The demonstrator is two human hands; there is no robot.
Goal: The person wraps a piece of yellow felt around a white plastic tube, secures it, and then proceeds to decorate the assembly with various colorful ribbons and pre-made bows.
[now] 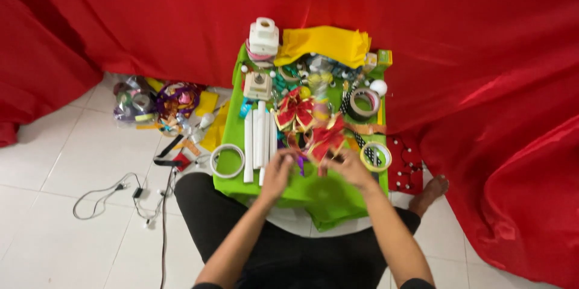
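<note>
Both hands are working at the near edge of the green table (313, 195). The left hand (278, 171) is curling loosely, fingers bent, touching a purple ribbon (300, 163); whether it is gripping it I cannot tell. The right hand (348, 167) is pinching a red and gold bow (325, 139) that is lying just above it on the table. A second red bow (294, 111) is sitting farther back. White tubes (258, 141) are lying left of the hands, a tape roll (376, 156) right of them.
</note>
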